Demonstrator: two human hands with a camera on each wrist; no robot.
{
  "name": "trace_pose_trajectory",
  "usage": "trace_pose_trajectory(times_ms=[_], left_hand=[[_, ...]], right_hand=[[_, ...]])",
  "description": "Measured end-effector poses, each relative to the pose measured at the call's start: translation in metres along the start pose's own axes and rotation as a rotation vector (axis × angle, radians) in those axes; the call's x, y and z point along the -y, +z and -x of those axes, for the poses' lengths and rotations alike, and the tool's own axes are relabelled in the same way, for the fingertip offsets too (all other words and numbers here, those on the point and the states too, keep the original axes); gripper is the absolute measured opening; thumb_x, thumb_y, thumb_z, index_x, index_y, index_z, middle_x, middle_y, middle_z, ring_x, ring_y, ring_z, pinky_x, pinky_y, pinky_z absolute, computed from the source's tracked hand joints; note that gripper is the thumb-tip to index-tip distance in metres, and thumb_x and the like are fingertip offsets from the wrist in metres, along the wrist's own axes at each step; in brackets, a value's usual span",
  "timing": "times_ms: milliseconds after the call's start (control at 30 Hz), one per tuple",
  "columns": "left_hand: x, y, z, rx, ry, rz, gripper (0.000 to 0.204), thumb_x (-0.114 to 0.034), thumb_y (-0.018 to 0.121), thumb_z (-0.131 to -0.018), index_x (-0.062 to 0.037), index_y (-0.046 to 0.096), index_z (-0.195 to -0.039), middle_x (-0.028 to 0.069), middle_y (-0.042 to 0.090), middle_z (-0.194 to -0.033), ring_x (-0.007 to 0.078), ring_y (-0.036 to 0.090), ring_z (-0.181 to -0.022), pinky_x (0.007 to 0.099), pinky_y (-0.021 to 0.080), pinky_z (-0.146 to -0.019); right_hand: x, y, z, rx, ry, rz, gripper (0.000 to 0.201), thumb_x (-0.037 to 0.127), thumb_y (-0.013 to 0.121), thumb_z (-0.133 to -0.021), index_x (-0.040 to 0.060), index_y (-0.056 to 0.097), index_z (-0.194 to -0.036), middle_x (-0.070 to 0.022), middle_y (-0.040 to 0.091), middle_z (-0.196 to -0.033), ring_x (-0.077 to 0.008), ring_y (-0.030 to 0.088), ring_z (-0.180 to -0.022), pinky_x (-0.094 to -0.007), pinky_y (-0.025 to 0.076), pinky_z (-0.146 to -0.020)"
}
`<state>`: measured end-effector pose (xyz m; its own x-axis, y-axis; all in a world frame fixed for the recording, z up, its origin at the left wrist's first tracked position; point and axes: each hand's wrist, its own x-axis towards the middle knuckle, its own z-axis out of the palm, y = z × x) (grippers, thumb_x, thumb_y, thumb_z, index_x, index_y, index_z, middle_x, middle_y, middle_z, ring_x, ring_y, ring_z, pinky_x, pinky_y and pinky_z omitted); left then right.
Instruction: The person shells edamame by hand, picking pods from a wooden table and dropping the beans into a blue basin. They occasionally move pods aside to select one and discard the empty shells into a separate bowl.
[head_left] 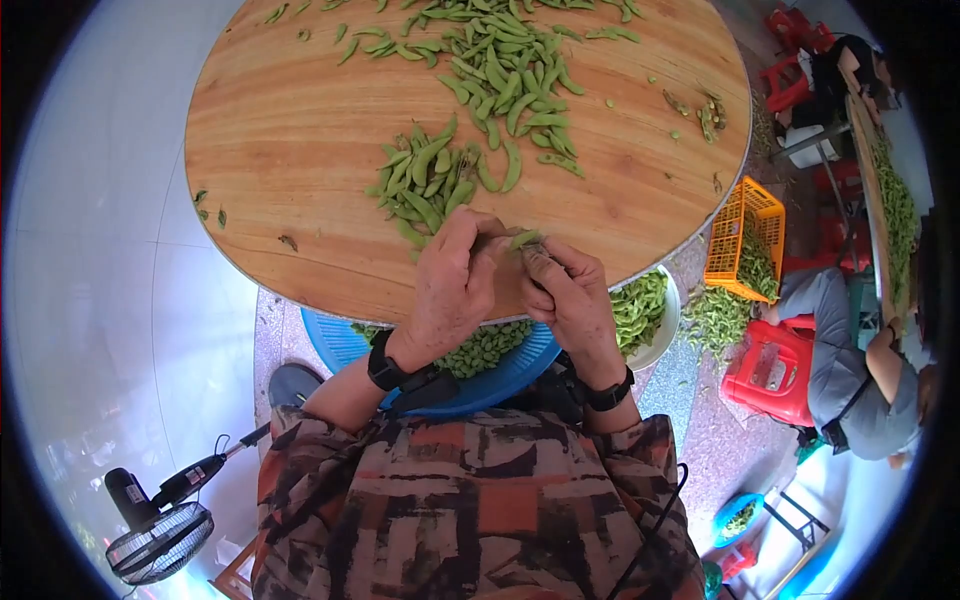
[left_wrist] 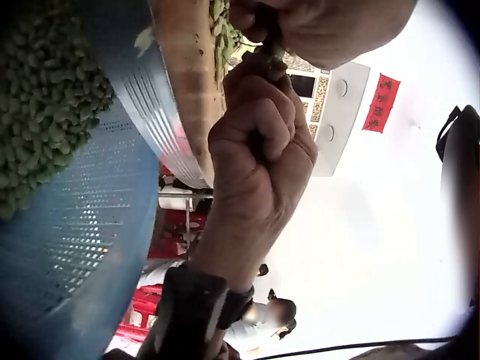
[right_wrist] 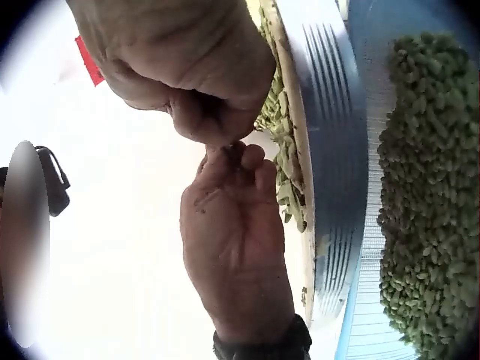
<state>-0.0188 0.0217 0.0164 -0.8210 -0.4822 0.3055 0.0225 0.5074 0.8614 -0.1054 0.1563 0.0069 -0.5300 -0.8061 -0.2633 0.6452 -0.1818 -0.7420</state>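
Observation:
Just over the table's near edge, my two hands meet at a green soybean pod (head_left: 525,239). My right hand (head_left: 570,295) pinches it between thumb and curled forefinger. The fingers of my left hand (head_left: 455,285) are bent in and grip its other end. In the left wrist view, part of the pod (left_wrist: 276,66) shows between the left hand (left_wrist: 345,30) and the right hand (left_wrist: 259,150). In the right wrist view, the right hand (right_wrist: 187,64) covers most of that meeting point with the left hand (right_wrist: 236,232). A small heap of pods (head_left: 425,180) lies beyond the left hand.
More pods (head_left: 505,65) spread over the round wooden table (head_left: 290,130). Below its edge, a blue basket (head_left: 335,340) holds shelled beans (right_wrist: 435,202). To the right stand a bowl of pods (head_left: 640,310), a yellow crate (head_left: 722,250) and a seated person (head_left: 850,360).

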Motion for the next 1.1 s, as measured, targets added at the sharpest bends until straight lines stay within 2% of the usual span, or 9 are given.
trace_pose_trajectory(times_ms=[200,267,400,500,567,600,667,1000,1100], left_hand=[[0.013,0.004,0.011,-0.016,-0.082,0.238,0.008,0.001,0.058,-0.092,0.0002,0.053,-0.098,0.0085,0.054,-0.082,0.0193,0.057,-0.071,0.0318,0.047,-0.064],[0.008,-0.001,0.011,0.085,-0.524,0.908,0.008,-0.007,0.057,-0.098,-0.0052,0.053,-0.104,0.0001,0.054,-0.090,0.0096,0.051,-0.074,0.0243,0.042,-0.061],[-0.002,-0.005,0.011,0.134,-0.670,1.265,0.011,-0.011,0.058,-0.098,-0.0059,0.054,-0.107,-0.0002,0.055,-0.093,0.0075,0.048,-0.071,0.0221,0.040,-0.059],[-0.001,-0.008,0.007,0.207,-0.768,1.159,0.019,-0.007,0.061,-0.096,-0.0054,0.053,-0.113,-0.0010,0.057,-0.096,0.0106,0.055,-0.074,0.0255,0.045,-0.062],[0.009,-0.005,0.010,0.264,-0.271,0.552,0.027,-0.001,0.063,-0.091,-0.0025,0.055,-0.117,0.0035,0.063,-0.095,0.0158,0.063,-0.080,0.0303,0.050,-0.068],[0.009,-0.010,0.010,0.263,-0.272,0.553,0.027,-0.001,0.063,-0.091,-0.0025,0.055,-0.117,0.0035,0.063,-0.095,0.0158,0.063,-0.080,0.0303,0.050,-0.068],[0.007,-0.022,0.006,0.348,0.040,-0.047,0.032,0.006,0.063,-0.086,0.0001,0.058,-0.117,0.0125,0.066,-0.094,0.0243,0.067,-0.088,0.0332,0.052,-0.075],[0.001,-0.004,0.018,0.200,0.232,-0.247,0.031,-0.002,0.054,-0.089,0.0036,0.056,-0.120,0.0223,0.061,-0.105,0.0409,0.061,-0.092,0.0451,0.051,-0.078],[-0.011,-0.001,0.021,0.261,-0.011,-0.414,0.033,-0.006,0.051,-0.091,0.0052,0.054,-0.122,0.0256,0.059,-0.110,0.0432,0.059,-0.097,0.0451,0.049,-0.083]], right_hand=[[0.005,0.001,0.002,-0.012,-0.010,0.067,0.012,0.008,0.052,-0.100,0.0010,0.062,-0.098,0.0054,0.041,-0.061,-0.0035,0.032,-0.050,-0.0208,0.023,-0.043],[0.003,-0.009,0.001,0.024,0.023,0.005,0.012,0.007,0.052,-0.099,0.0005,0.062,-0.100,0.0055,0.041,-0.061,-0.0034,0.032,-0.050,-0.0205,0.024,-0.043],[-0.003,-0.019,0.000,0.104,0.018,-0.095,0.015,0.006,0.052,-0.099,-0.0008,0.063,-0.106,0.0054,0.043,-0.063,-0.0029,0.031,-0.049,-0.0203,0.025,-0.043],[0.004,-0.014,0.005,0.067,-0.025,0.079,0.015,0.006,0.052,-0.098,0.0001,0.064,-0.103,0.0045,0.047,-0.067,-0.0034,0.033,-0.049,-0.0202,0.027,-0.043],[0.010,-0.006,0.013,0.006,0.002,0.218,0.014,0.007,0.053,-0.097,0.0001,0.065,-0.101,0.0039,0.049,-0.068,-0.0046,0.037,-0.050,-0.0207,0.030,-0.045],[0.010,-0.003,0.016,-0.054,0.035,0.356,0.014,0.007,0.053,-0.097,0.0001,0.065,-0.099,0.0033,0.051,-0.070,-0.0058,0.041,-0.051,-0.0213,0.033,-0.047],[0.003,-0.002,0.019,-0.086,-0.025,0.466,0.013,0.007,0.055,-0.095,-0.0003,0.065,-0.097,0.0012,0.053,-0.070,-0.0078,0.045,-0.055,-0.0229,0.036,-0.050],[-0.009,0.014,0.014,-0.178,-0.574,1.004,0.006,-0.002,0.056,-0.086,-0.0025,0.058,-0.092,-0.0157,0.055,-0.077,-0.0301,0.056,-0.065,-0.0344,0.046,-0.060],[-0.010,0.019,0.016,-0.184,-0.566,1.047,0.007,-0.003,0.057,-0.086,-0.0027,0.058,-0.093,-0.0165,0.055,-0.080,-0.0319,0.058,-0.067,-0.0353,0.047,-0.061]])
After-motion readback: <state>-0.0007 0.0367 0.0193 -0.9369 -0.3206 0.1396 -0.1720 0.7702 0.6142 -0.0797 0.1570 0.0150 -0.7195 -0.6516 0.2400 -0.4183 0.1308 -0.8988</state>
